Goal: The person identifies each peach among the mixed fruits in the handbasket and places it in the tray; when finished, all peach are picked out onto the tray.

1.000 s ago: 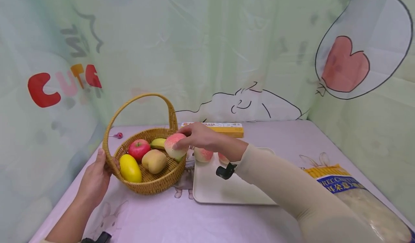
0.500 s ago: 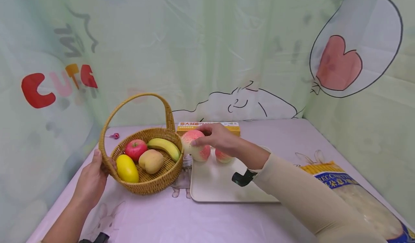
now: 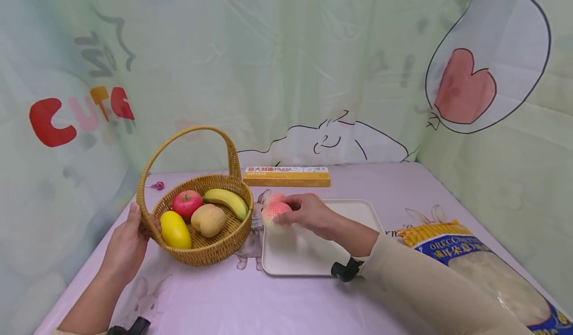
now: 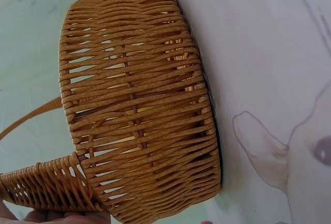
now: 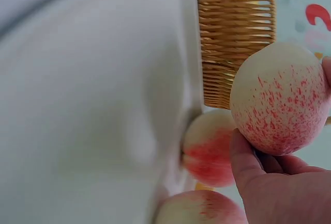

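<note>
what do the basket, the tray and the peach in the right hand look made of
Basket: wicker or synthetic cord, slightly glossy; woven strands and gaps show.
Tray: probably plastic, smooth and fairly matte, going by its even off-white surface.
Peach: perhaps painted foam or plastic, matte; the red is speckled over cream.

Round cream peach with red-pink speckling (image 5: 282, 100): pinched in right hand (image 3: 311, 215), at the left end of the off-white rectangular tray (image 3: 304, 258). Tray lies flat; two similar red-and-cream peaches (image 5: 209, 149) sit along its far edge. Round tan woven-wicker basket (image 3: 210, 254), tall arched handle: upright, just left of tray, left hand (image 3: 127, 248) gripping handle near its base.
</note>
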The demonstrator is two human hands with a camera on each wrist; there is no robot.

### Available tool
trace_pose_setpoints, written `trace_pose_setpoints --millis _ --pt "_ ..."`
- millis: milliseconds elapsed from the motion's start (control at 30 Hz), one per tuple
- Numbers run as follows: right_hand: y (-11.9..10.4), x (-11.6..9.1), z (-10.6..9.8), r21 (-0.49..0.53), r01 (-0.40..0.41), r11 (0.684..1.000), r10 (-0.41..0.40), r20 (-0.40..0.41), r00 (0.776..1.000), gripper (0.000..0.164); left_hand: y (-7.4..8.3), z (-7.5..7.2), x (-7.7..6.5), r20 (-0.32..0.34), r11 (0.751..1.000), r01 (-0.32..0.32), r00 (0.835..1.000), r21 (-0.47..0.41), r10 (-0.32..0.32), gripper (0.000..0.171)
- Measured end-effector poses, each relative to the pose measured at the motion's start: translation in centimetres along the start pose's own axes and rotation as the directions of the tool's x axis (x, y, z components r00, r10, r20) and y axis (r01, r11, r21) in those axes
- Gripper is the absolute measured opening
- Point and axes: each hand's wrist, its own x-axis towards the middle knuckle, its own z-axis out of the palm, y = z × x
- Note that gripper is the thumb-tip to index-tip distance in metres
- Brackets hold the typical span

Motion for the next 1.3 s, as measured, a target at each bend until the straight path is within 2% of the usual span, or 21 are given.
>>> trace_pose_setpoints --millis 133,300,500,733,933,1000,1133,1300 --pt "1.0 -0.3 0.4 -0.026 -0.009 1.000 0.009 0.010 1.000 0.050 -0.1 0.0 -0.1 -0.005 1.000 0.025 1.000 0.004 -0.025 0.053" --pt "1.8 -0.5 0.8 -0.061 -0.020 0.998 0.021 0.012 1.000 0.047 -0.1 -0.1 -0.1 -0.008 1.000 0.023 1.000 0.009 -0.023 0.053" --pt "2.3 -0.5 1.2 -0.099 -0.038 0.994 0.038 -0.001 0.999 0.047 0.0 -0.1 0.0 -0.003 0.999 0.041 0.999 0.020 -0.041 0.061" --pt "2.0 -0.7 1.2 -0.116 -0.023 0.993 0.025 0.011 1.000 0.051 -0.2 0.0 -0.1 0.007 1.000 -0.005 1.000 -0.016 0.005 0.055" --pt "1.4 -0.8 0.5 -0.070 0.026 0.997 -0.023 0.043 0.999 0.053 0.1 0.1 0.0 0.002 1.000 0.022 1.000 0.013 -0.022 0.075" --pt "1.2 -0.8 0.2 -0.059 0.036 0.998 -0.033 0.048 0.998 0.055 0.1 0.1 0.0 0.000 1.000 0.011 1.000 0.008 -0.011 0.073" --pt "0.7 -1.0 -0.1 -0.056 0.037 0.998 -0.035 0.042 0.998 0.062 0.1 0.1 0.1 0.007 1.000 -0.025 1.000 -0.008 0.025 0.058" --pt "0.1 -1.2 -0.5 -0.076 0.056 0.996 -0.053 0.038 0.998 0.065 0.1 0.1 0.0 0.004 1.000 0.019 1.000 0.022 -0.019 0.071"
